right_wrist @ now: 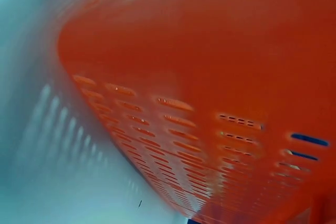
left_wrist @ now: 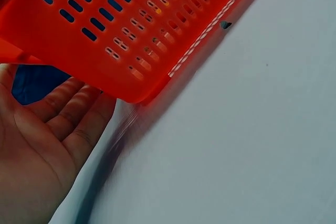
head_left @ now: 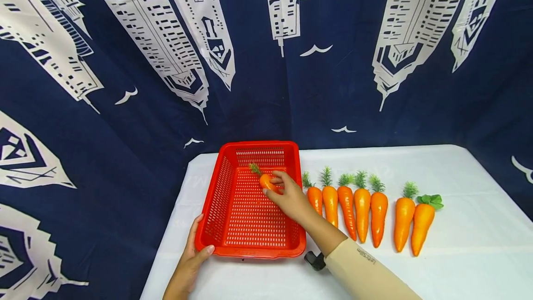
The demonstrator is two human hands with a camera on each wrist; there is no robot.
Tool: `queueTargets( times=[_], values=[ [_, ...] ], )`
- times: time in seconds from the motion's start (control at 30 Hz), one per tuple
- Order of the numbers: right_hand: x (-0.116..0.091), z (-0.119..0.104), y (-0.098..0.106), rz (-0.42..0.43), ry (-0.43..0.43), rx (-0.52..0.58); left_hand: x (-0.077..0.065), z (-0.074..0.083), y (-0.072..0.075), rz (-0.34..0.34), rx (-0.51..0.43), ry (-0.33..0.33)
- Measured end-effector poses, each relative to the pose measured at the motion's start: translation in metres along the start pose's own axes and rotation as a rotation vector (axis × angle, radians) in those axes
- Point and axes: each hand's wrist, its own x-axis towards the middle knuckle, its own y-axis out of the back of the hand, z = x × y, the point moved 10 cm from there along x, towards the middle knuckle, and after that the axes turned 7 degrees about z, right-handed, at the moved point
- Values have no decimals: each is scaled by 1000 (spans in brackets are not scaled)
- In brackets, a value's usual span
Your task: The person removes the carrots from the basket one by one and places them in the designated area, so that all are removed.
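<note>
A red plastic basket (head_left: 251,252) with slotted walls stands on the white-covered table. My left hand (head_left: 191,257) holds its front left corner, thumb at the front rim and fingers along the outer left side. In the left wrist view, the fingers of the left hand (left_wrist: 58,135) lie against the basket's wall (left_wrist: 100,72). Inside the basket, my right hand (head_left: 287,194) pinches an orange carrot (head_left: 266,182) with a frizzy green top; part of the carrot is hidden by the fingers. The right wrist view is filled by the basket's outer wall (right_wrist: 173,66), without the hand.
Right of the basket, several carrots (head_left: 362,212) lie in a row, tops pointing to the back. Two more carrots, one (head_left: 421,226) with broad leaves, lie farther right. A dark blue curtain (head_left: 258,105) with white buildings hangs behind the table (head_left: 470,226).
</note>
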Motion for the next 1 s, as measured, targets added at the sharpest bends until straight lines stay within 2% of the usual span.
queueTargets(
  times=[0.2, 0.43, 1.0],
  values=[
    [7, -1, -7, -1, 13, -44, 1, 0, 2, 6, -4, -5],
    [13, 2, -20, -47, -7, -68, 1, -1, 1, 6, -3, 5],
    [15, 10, -34, -120, -19, -153, 0, 0, 0, -1, -9, -5]
  ],
)
